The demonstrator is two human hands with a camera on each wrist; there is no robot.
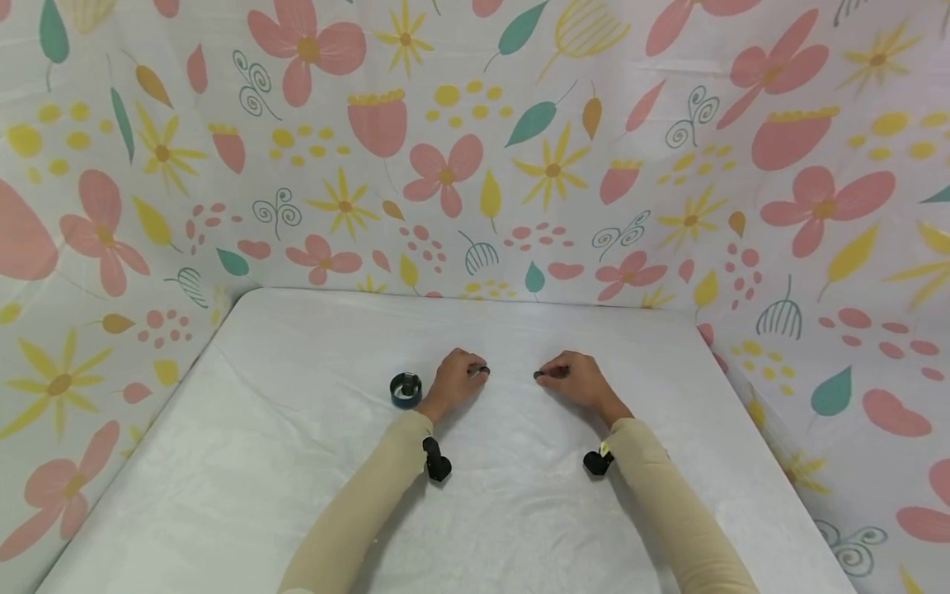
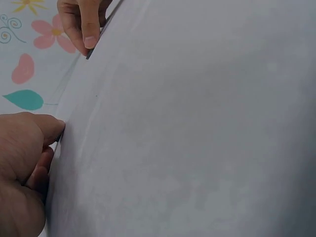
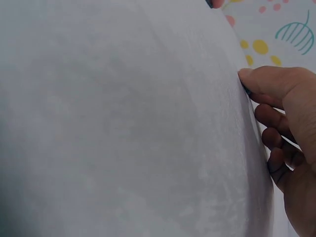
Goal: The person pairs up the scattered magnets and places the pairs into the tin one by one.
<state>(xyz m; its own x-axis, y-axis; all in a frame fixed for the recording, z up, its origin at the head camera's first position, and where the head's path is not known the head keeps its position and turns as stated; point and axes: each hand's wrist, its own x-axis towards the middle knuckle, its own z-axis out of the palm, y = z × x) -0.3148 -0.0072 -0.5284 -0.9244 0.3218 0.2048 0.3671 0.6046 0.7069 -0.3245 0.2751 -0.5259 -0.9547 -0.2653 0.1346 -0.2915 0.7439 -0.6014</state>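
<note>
Over the far half of the white-covered table, my left hand point(image 1: 454, 381) pinches a small, flat black piece point(image 1: 485, 370) between thumb and fingertips. Across a gap, my right hand point(image 1: 582, 381) pinches another small dark piece point(image 1: 538, 375) the same way. In the left wrist view, that dark piece point(image 2: 89, 53) sticks out as a thin strip below the right thumb. The right wrist view shows the right thumb close against the finger beside it, the piece mostly hidden. Just left of my left hand stands a round, dark-rimmed thing point(image 1: 406, 404) with something black inside.
A white cloth point(image 1: 505, 528) with slight wrinkles covers the table. Flower-printed sheets point(image 1: 445, 107) rise along its back and both sides. A black wrist camera point(image 1: 438, 469) sits at the left cuff, and another black camera point(image 1: 596, 463) at the right cuff.
</note>
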